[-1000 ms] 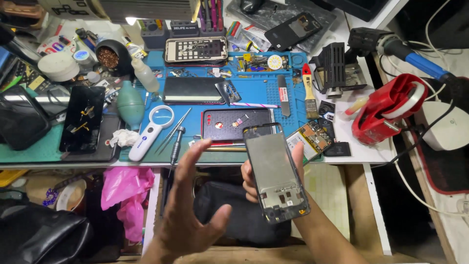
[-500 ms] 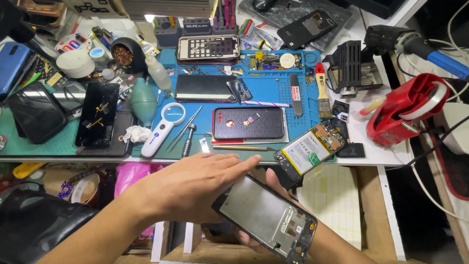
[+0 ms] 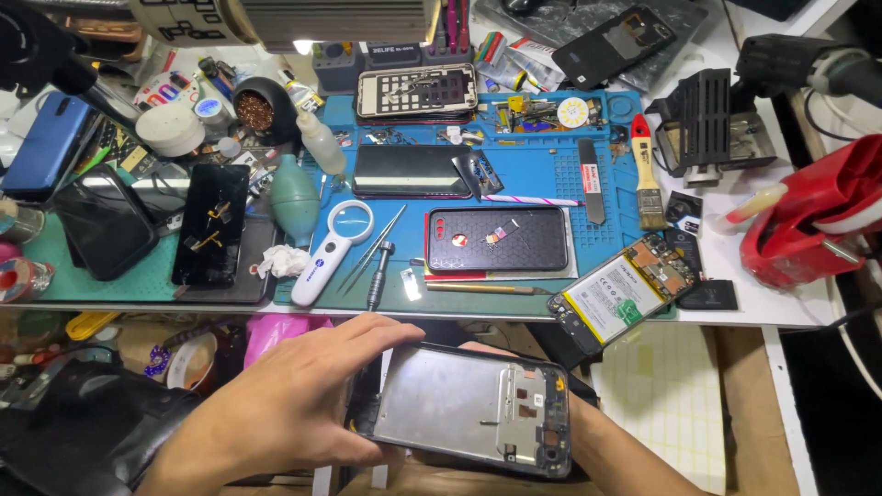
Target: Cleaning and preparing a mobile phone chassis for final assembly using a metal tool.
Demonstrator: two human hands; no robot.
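Observation:
A stripped phone frame [image 3: 459, 409], grey metal inside a black rim, lies level and crosswise below the bench's front edge. My left hand [image 3: 285, 413] curls over its left end, thumb underneath and fingers along the top edge. My right hand [image 3: 588, 427] supports it from below at the right end and is mostly hidden by the frame. On the bench edge just beyond sits an opened phone body [image 3: 617, 292] showing its battery and circuit board.
A blue work mat [image 3: 551, 156] holds a dark phone back with red dots [image 3: 496, 239], a black phone [image 3: 413, 172], tweezers [image 3: 372, 248], a screwdriver [image 3: 377, 276], a white magnifier [image 3: 326, 253] and a brush [image 3: 646, 174]. A red tool [image 3: 818, 220] stands at the right.
The phone frame has swung from upright to lying flat and crosswise, lower in view. My left hand, open in the air before, has closed on its left end.

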